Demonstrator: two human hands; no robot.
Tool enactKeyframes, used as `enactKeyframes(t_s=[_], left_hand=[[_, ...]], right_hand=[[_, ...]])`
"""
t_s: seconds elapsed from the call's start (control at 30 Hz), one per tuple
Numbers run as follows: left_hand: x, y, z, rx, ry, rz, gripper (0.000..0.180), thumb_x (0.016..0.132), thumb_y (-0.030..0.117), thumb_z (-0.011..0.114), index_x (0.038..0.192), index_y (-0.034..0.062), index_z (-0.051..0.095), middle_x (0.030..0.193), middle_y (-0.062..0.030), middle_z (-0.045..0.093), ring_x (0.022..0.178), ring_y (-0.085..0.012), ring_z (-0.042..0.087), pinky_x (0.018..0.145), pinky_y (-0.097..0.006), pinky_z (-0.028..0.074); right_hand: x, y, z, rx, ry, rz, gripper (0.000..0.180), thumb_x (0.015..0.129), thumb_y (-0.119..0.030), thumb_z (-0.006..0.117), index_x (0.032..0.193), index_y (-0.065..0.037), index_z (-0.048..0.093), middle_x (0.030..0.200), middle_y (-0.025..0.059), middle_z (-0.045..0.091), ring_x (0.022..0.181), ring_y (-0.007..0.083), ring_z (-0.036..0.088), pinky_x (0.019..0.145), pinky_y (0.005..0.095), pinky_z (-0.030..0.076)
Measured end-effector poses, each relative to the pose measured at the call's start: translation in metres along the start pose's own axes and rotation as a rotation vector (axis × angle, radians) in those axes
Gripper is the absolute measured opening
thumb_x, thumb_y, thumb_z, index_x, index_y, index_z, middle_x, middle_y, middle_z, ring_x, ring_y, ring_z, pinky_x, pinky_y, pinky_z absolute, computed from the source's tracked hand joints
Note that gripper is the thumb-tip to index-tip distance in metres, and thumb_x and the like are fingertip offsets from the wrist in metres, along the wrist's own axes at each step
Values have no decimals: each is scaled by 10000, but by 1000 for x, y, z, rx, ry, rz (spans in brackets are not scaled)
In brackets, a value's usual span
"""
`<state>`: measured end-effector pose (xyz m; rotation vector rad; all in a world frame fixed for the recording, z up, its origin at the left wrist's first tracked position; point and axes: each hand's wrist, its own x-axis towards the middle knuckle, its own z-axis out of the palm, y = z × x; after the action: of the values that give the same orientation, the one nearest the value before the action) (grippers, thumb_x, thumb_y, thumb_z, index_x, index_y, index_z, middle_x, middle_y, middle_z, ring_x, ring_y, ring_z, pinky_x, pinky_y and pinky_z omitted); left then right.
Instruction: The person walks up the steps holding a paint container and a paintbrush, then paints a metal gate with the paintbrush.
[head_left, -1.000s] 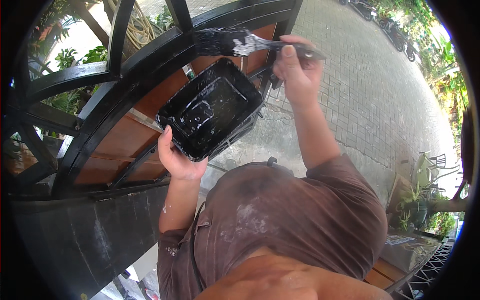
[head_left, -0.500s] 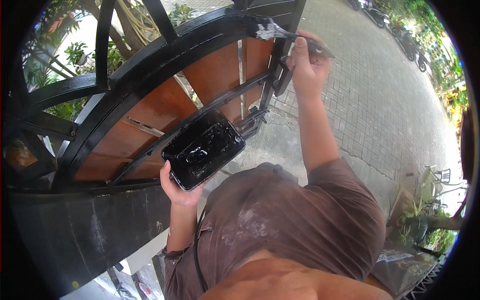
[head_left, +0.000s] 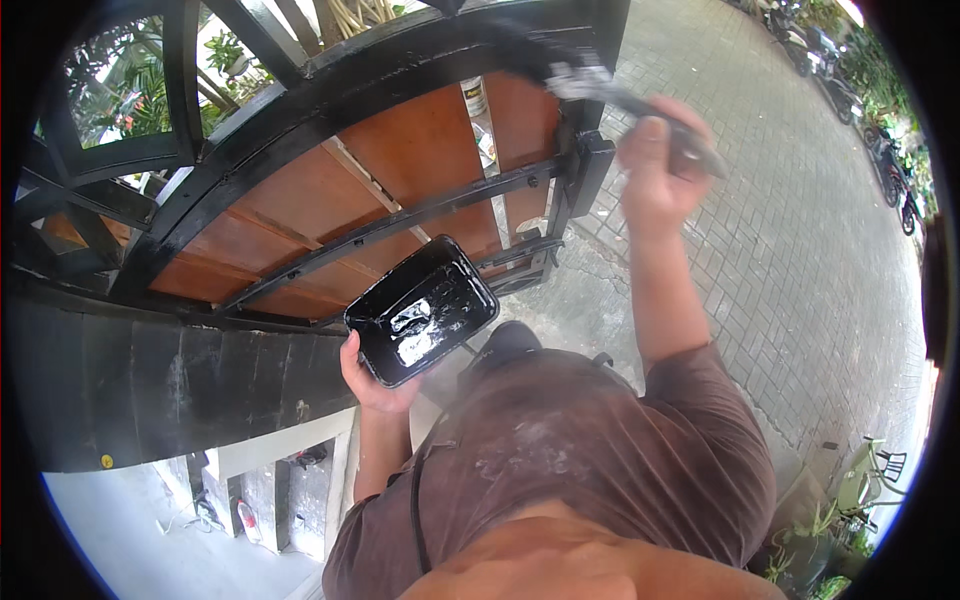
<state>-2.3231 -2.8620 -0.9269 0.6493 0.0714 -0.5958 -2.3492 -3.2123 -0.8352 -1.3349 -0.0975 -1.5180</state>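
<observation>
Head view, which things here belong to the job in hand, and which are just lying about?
In the job:
paintbrush, in the right hand
black tray, in the left hand
black-framed gate

Just about:
parked motorcycles
slatted-back chair
green plant

"Can you read any lettering there?"
"None — through a gap in the gate point(head_left: 405, 150) I see a pale container point(head_left: 471, 84) with a dark label point(head_left: 475, 99), its print too small for me."

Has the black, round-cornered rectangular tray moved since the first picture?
Yes: the tray has moved down the picture, away from the gate's curved black beam.
</observation>
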Motion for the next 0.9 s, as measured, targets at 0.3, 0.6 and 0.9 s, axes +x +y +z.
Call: enactKeyframes(t_s=[0.3, 0.6, 0.9], left_hand=[[-15, -24, 8, -73, 11, 40, 747, 924, 552, 486, 1479, 59, 407, 1405, -246, 520, 1175, -442, 614, 841, -588, 614], [-10, 1, 13, 8, 20, 49, 753, 906, 555, 501, 1468, 59, 429, 1386, -221, 549, 1179, -419, 615, 856, -575, 599], [13, 13, 22, 28, -104, -37, 719, 915, 548, 494, 1455, 73, 456, 1376, -186, 566, 1183, -387, 619, 846, -570, 595]], right_hand=[[5, 7, 92, -23, -293, -105, 167, 794, -94, 814, 928, -24, 744, 777, 92, 717, 672, 168, 669, 620, 285, 521], [21, 19, 45, -198, -119, -95, 119, 811, -55, 797, 912, -35, 737, 760, 51, 710, 600, 101, 638, 525, 233, 484], [38, 19, -22, -361, 105, -198, 145, 907, -29, 723, 1011, 62, 679, 770, 101, 701, 609, 113, 665, 523, 205, 499]])
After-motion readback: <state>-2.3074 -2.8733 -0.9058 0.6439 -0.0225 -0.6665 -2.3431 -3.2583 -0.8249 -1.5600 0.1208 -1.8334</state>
